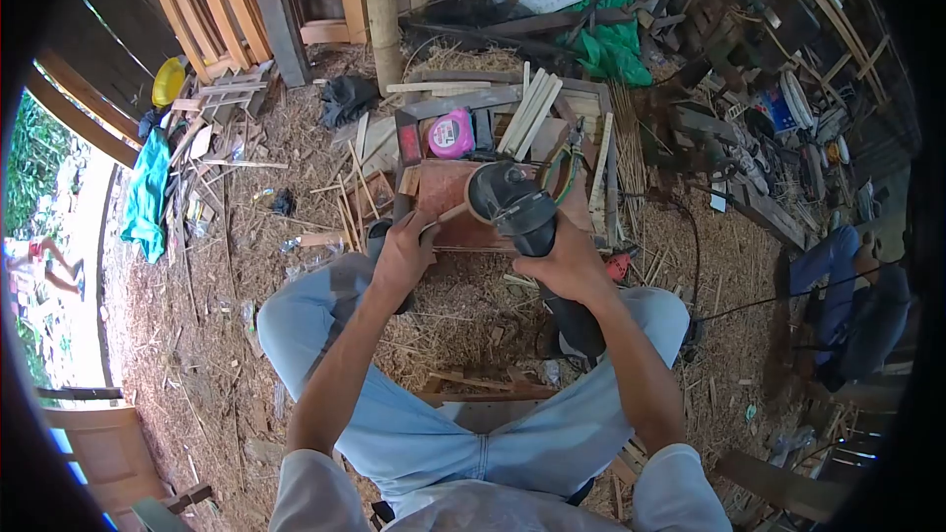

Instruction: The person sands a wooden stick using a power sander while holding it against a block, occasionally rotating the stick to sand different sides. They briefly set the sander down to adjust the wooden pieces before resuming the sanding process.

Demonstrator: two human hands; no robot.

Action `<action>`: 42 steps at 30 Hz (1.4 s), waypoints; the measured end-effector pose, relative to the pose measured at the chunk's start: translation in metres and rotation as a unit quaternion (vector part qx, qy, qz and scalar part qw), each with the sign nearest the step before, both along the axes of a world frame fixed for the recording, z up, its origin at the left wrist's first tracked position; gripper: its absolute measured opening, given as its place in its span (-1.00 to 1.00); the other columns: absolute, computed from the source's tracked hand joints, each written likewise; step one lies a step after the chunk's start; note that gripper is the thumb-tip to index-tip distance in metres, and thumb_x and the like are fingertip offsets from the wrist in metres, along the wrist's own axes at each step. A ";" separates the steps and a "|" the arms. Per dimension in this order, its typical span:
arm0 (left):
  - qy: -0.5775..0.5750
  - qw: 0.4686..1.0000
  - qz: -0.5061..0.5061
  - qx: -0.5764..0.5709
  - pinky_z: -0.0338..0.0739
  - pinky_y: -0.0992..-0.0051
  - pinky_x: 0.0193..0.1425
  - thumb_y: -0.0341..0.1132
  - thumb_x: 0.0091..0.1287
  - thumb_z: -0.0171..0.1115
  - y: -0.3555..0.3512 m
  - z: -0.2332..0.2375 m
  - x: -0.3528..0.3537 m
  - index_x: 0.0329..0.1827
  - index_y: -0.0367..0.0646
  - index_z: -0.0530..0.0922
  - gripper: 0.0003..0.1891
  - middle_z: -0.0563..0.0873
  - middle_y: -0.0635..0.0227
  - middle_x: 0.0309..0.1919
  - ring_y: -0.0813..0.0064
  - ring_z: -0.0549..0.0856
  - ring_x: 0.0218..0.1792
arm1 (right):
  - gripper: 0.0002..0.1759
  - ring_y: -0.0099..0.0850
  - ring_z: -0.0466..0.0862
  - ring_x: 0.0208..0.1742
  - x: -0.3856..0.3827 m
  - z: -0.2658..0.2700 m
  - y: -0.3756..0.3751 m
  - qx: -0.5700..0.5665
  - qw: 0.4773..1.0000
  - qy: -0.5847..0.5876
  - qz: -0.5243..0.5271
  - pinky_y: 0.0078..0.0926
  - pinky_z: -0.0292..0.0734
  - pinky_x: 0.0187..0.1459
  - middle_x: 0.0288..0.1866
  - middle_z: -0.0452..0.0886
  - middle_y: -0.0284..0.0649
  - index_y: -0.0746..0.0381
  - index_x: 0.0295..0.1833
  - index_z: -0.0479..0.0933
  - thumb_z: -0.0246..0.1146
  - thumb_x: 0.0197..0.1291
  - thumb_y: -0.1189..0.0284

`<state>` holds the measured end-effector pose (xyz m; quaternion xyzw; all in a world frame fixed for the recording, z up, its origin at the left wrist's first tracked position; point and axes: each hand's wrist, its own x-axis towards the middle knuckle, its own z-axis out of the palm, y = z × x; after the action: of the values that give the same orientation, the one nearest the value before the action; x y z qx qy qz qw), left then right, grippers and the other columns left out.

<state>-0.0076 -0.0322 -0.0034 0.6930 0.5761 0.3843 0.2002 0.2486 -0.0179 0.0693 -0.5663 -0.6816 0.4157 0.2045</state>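
My right hand (pixel 564 258) is wrapped round a dark power tool (pixel 527 215) with a round disc head. My left hand (pixel 404 254) is closed on a thin wooden piece (pixel 448 218), whose far end meets the disc head. Both are above a low reddish-brown work surface (pixel 439 187) between my knees. Just beyond the tool, a pink tape measure (pixel 451 134) lies beside pale wooden strips (pixel 532 116). The tool's body covers part of the work surface, and my left fingertips are partly hidden.
Wood shavings and scraps cover the ground (pixel 236 335). A dark cable (pixel 696 246) runs at the right. Wooden frames (pixel 222 0) lean at the upper left, near a post (pixel 382 15). Another person (pixel 852 305) is at the far right; a person's legs (pixel 61 261) show far left.
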 end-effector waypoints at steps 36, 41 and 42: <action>0.017 1.000 -0.010 -0.001 0.56 0.21 -0.13 -0.60 0.20 0.24 0.005 -0.001 -0.010 -0.05 -0.32 0.61 -0.75 0.69 -0.03 -0.24 -0.08 0.69 -0.17 | -0.19 0.03 0.67 0.05 0.006 -0.008 0.014 0.017 1.000 -0.020 0.007 -0.18 0.53 0.07 -0.01 0.67 0.07 0.28 0.20 0.43 0.49 -0.24 0.22; -0.008 0.999 -0.029 -0.027 0.57 0.21 -0.14 -0.57 0.21 0.27 0.006 0.002 -0.012 -0.04 -0.31 0.61 -0.76 0.70 -0.04 -0.25 -0.08 0.70 -0.19 | -0.27 -0.09 0.68 -0.06 0.025 -0.005 0.022 -0.005 0.998 0.014 -0.060 -0.22 0.54 0.00 -0.09 0.68 -0.03 0.26 0.15 0.48 0.50 -0.24 0.29; -0.021 0.999 -0.030 -0.038 0.57 0.21 -0.14 -0.57 0.21 0.27 0.006 0.001 -0.012 -0.05 -0.31 0.60 -0.76 0.70 -0.04 -0.25 -0.08 0.70 -0.19 | -0.27 -0.09 0.68 -0.06 0.029 -0.005 0.025 -0.005 0.998 0.013 -0.061 -0.22 0.54 0.00 -0.09 0.68 -0.03 0.26 0.15 0.48 0.50 -0.24 0.29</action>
<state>-0.0198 -0.0266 -0.0023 0.6937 0.5649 0.3703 0.2501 0.2775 0.0067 0.0639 -0.6026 -0.6407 0.4135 0.2354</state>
